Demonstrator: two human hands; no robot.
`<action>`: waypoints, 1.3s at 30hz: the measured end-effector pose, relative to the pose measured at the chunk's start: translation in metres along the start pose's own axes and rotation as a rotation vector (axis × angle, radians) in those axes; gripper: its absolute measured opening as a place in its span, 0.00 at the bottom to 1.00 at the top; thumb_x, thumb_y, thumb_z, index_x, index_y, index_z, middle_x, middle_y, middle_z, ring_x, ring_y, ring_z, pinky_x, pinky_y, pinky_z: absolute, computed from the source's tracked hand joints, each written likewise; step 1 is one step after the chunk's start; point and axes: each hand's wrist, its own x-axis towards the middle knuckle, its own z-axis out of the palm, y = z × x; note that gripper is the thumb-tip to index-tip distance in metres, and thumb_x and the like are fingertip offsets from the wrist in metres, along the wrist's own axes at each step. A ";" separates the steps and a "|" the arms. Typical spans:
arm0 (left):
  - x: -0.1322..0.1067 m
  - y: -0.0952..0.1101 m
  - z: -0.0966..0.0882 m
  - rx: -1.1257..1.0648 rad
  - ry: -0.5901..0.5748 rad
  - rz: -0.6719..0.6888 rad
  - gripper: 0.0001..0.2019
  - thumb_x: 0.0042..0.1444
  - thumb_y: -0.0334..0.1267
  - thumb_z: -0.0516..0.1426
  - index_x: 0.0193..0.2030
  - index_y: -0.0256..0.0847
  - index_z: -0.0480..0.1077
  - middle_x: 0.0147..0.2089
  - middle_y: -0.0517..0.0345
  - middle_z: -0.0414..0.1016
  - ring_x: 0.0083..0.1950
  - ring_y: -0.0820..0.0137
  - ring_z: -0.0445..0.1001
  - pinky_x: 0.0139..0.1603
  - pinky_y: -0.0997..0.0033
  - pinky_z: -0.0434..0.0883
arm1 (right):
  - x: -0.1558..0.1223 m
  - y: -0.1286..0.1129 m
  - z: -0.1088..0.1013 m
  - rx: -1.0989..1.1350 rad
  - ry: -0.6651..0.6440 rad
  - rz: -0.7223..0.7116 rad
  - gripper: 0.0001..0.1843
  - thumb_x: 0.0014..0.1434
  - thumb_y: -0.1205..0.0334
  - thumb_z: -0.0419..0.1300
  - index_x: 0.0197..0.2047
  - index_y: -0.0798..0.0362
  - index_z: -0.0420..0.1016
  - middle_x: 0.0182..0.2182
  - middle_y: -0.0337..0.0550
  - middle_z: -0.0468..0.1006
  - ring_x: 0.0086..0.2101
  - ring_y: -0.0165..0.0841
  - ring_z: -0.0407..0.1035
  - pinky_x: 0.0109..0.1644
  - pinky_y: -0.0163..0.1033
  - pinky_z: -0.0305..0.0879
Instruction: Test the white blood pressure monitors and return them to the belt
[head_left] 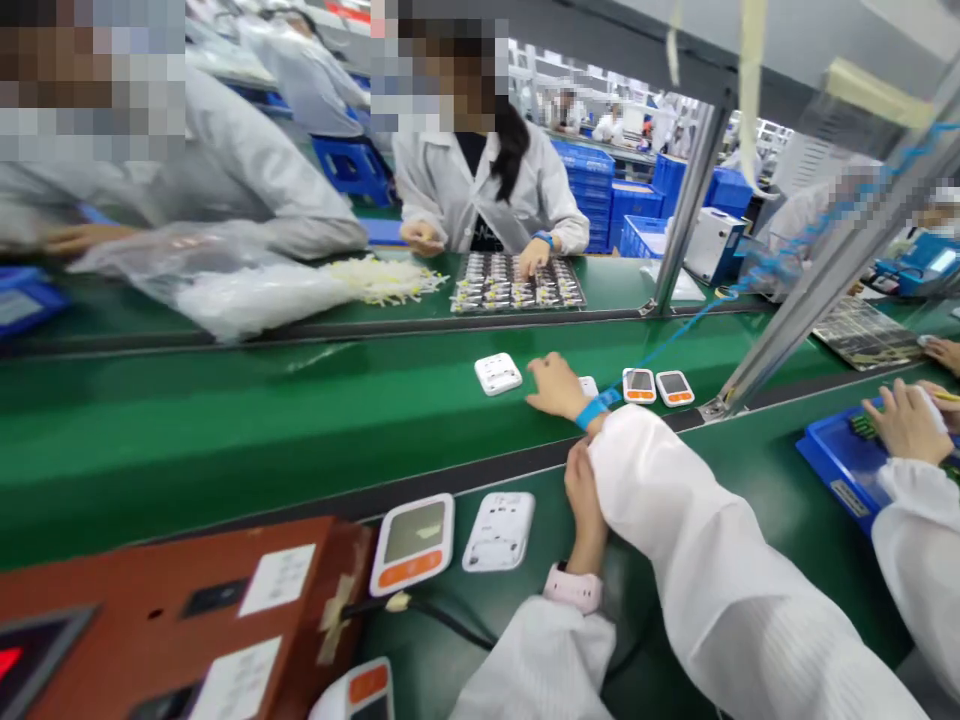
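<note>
My right hand [553, 386] reaches out onto the green conveyor belt [225, 420], fingers stretched flat toward the left. It lies partly over a small white device [589, 384] and just right of another white device lying back-up [498, 373]. A blue strap [596, 408] circles its wrist. My left hand [583, 492], with a pink watch [573, 586] at the wrist, is closed on the cuff of my right sleeve [637, 460]. Two devices with screens and orange strips [639, 385] [674, 387] lie on the belt to the right.
On the near table lie a screen-up device [412, 543], a back-up one [499, 530] and a brown box [187, 610]. A slanted metal post [810, 280] stands at right. A co-worker's hands [907, 420] work over a blue tray [840, 470]. Across the belt, a person handles a parts tray [487, 295].
</note>
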 end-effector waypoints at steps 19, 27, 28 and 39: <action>0.002 0.007 0.009 -0.211 -0.012 -0.138 0.21 0.48 0.55 0.60 0.39 0.38 0.73 0.38 0.51 0.79 0.40 0.65 0.78 0.40 0.67 0.73 | 0.037 0.006 0.039 -0.454 0.016 0.203 0.22 0.65 0.70 0.50 0.62 0.56 0.61 0.53 0.55 0.68 0.48 0.39 0.70 0.52 0.44 0.67; -0.002 0.008 0.017 -0.280 -0.119 -0.211 0.26 0.46 0.59 0.62 0.40 0.36 0.72 0.39 0.48 0.77 0.41 0.64 0.77 0.44 0.62 0.74 | 0.024 0.056 0.008 -0.352 -0.166 0.248 0.48 0.43 0.51 0.73 0.64 0.54 0.61 0.58 0.58 0.65 0.59 0.49 0.60 0.62 0.55 0.53; -0.003 0.009 0.017 -0.279 -0.140 -0.220 0.26 0.46 0.59 0.62 0.40 0.35 0.72 0.39 0.48 0.77 0.42 0.64 0.77 0.45 0.62 0.74 | 0.021 0.060 0.007 -0.311 -0.193 0.230 0.49 0.41 0.52 0.74 0.64 0.54 0.61 0.58 0.58 0.66 0.58 0.49 0.60 0.63 0.54 0.53; -0.001 0.008 0.014 -0.295 0.084 -0.025 0.23 0.55 0.55 0.56 0.49 0.38 0.71 0.46 0.49 0.76 0.46 0.65 0.76 0.44 0.68 0.72 | -0.049 0.020 -0.017 0.082 -0.179 -0.242 0.44 0.42 0.58 0.73 0.62 0.54 0.64 0.55 0.54 0.65 0.55 0.43 0.63 0.61 0.50 0.59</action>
